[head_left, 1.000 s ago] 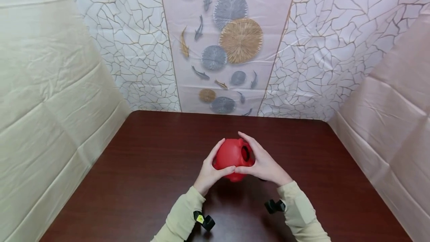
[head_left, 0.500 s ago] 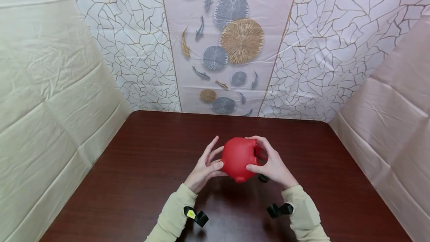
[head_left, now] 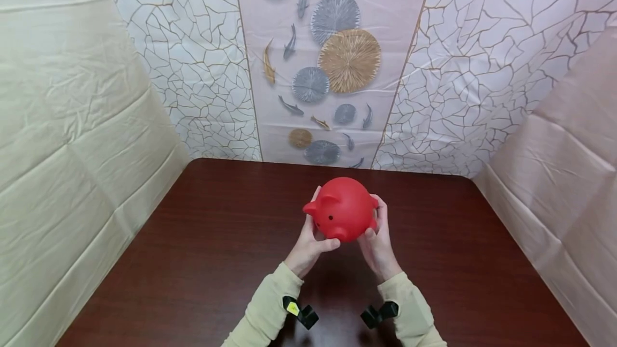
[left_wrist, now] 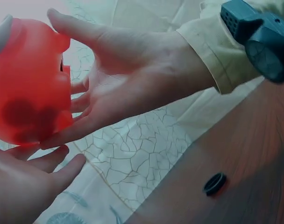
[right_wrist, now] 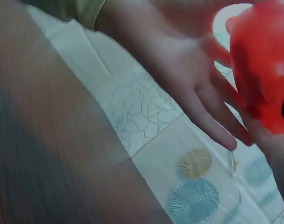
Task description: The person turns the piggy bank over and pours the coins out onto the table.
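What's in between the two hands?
The red piggy bank, held between the left hand and right hand; the head view shows it best.

You hold a red piggy bank of smooth plastic with a soft sheen. The table shows dark, polished wood grain — faintly reflective. The wall sheets look like creased, thin plastic cloth. Your sleeves are matt woven fabric — pale green.

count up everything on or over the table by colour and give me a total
Red: 1, the piggy bank, held between the left hand and right hand.
Black: 1, a small round plug lying on the table.
Total: 2.
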Demonstrator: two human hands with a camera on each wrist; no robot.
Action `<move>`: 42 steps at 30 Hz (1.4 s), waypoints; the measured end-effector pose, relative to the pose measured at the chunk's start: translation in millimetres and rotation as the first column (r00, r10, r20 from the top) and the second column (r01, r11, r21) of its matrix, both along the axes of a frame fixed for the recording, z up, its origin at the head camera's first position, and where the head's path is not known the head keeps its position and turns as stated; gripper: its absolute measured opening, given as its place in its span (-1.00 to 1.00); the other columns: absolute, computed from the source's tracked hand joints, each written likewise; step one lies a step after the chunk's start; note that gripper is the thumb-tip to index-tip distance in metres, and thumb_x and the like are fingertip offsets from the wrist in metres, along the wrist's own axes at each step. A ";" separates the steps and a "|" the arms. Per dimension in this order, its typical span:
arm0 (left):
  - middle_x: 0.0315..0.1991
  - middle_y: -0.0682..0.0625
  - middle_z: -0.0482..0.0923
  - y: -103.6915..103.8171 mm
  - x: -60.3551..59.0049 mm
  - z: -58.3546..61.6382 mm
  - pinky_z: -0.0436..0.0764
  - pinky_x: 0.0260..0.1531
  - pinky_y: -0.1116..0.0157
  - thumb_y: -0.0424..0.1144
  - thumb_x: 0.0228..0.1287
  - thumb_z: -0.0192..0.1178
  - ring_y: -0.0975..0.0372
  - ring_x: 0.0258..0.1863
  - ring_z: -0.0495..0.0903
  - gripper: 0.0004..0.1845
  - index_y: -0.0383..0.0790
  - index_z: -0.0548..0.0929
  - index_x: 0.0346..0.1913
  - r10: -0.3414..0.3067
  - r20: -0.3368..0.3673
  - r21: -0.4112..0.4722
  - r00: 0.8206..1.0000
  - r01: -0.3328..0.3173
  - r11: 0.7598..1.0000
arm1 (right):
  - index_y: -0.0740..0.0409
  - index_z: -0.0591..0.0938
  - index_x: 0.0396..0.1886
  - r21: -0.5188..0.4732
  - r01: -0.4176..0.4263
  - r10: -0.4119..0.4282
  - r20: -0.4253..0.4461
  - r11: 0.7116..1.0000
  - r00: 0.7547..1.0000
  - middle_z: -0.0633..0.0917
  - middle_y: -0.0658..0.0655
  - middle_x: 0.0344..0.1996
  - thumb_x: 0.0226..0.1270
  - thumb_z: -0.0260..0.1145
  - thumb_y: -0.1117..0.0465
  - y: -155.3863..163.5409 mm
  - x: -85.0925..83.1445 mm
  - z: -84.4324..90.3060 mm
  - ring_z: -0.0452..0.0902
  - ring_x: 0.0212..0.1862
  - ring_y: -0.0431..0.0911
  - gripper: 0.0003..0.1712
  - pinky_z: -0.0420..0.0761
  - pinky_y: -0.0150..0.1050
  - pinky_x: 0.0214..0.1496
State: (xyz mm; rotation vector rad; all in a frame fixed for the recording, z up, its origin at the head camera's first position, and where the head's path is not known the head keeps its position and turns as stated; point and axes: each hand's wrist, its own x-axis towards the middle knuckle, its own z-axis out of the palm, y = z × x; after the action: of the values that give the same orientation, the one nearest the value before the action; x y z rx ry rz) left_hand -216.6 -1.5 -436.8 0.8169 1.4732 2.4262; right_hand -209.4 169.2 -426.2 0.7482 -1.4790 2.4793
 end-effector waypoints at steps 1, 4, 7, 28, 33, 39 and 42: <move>0.44 -0.02 0.11 0.6 0.6 0.4 0.60 0.13 0.29 -0.29 0.07 0.38 0.14 0.37 0.22 0.09 0.29 -0.10 0.52 0.020 0.001 -0.005 1.000 -0.020 1.000 | 0.01 0.06 0.38 0.026 0.006 -0.006 0.001 1.000 1.000 0.37 -0.05 0.25 0.21 0.36 -0.13 0.7 -0.2 -1.5 0.38 0.24 -0.17 -0.08 0.61 -0.32 0.16; 0.42 -0.04 0.14 -0.8 1.5 0.7 0.61 0.11 0.30 -0.40 0.06 0.34 0.13 0.36 0.25 0.08 0.27 -0.07 0.52 0.063 0.011 -0.017 0.998 -0.063 0.998 | -0.04 0.07 0.40 0.127 0.050 -0.050 -0.001 0.991 0.999 0.36 -0.05 0.29 0.23 0.37 -0.06 7.2 -1.4 -5.4 0.34 0.28 -0.19 -0.11 0.58 -0.37 0.17; 0.40 -0.03 0.17 -4.6 0.2 1.1 0.62 0.10 0.28 -0.45 0.05 0.31 0.13 0.34 0.27 0.05 0.26 -0.01 0.51 0.102 0.008 -0.050 0.995 -0.101 0.994 | -0.02 0.01 0.46 0.274 0.101 -0.095 -0.032 0.957 0.995 0.29 -0.02 0.37 0.21 0.41 0.09 16.5 -3.2 -4.2 0.25 0.36 -0.20 -0.02 0.46 -0.43 0.28; 0.27 0.08 0.46 -28.9 -5.0 19.0 0.67 0.00 0.19 -0.09 0.00 0.48 0.12 0.14 0.53 -0.07 0.31 0.22 0.44 0.182 -0.217 -0.605 0.959 -0.279 0.746 | 0.07 0.16 0.47 0.901 0.190 -0.249 -0.095 0.390 0.964 0.53 0.20 0.23 -0.06 0.57 -0.03 22.2 4.0 16.6 0.50 0.19 0.10 0.14 0.66 0.02 0.06; 0.10 0.02 0.62 -27.4 -10.8 9.4 0.68 -0.14 0.28 0.13 0.06 0.38 0.20 -0.07 0.63 -0.17 0.14 0.30 0.43 0.250 -0.218 -0.684 0.944 -0.330 0.651 | 0.12 0.39 0.32 0.945 0.161 -0.319 -0.064 0.285 0.946 0.71 0.12 -0.06 0.06 0.46 -0.14 20.7 1.5 18.2 0.63 -0.14 -0.09 -0.12 0.66 -0.20 -0.11; -0.25 -0.07 0.74 -25.7 -13.3 8.9 0.69 -0.48 0.24 0.26 0.16 0.23 0.17 -0.58 0.67 -0.27 -0.03 0.45 0.33 0.303 -0.139 -0.738 0.943 -0.303 0.603 | 0.15 0.60 0.00 0.968 0.077 -0.390 0.023 0.239 0.921 0.72 0.02 -0.52 0.23 0.26 -0.27 13.0 1.6 19.3 0.62 -0.47 -0.12 -0.37 0.56 -0.32 -0.29; -0.41 -0.04 0.73 -24.2 -15.6 10.3 0.66 -0.59 0.23 0.34 0.17 0.16 0.12 -0.70 0.62 -0.28 -0.07 0.54 0.24 0.319 -0.127 -0.761 0.939 -0.299 0.576 | 0.10 0.65 -0.19 0.967 0.050 -0.408 0.058 0.249 0.911 0.68 0.03 -0.68 0.28 0.16 -0.33 9.8 1.5 19.3 0.64 -0.51 -0.05 -0.41 0.52 -0.31 -0.28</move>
State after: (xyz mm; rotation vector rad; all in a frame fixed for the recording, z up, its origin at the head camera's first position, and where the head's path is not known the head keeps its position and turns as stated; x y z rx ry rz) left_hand -232.2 -25.7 -426.6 0.3265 2.5245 1.6123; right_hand -207.9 179.0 -406.8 0.1399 -2.9818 1.2073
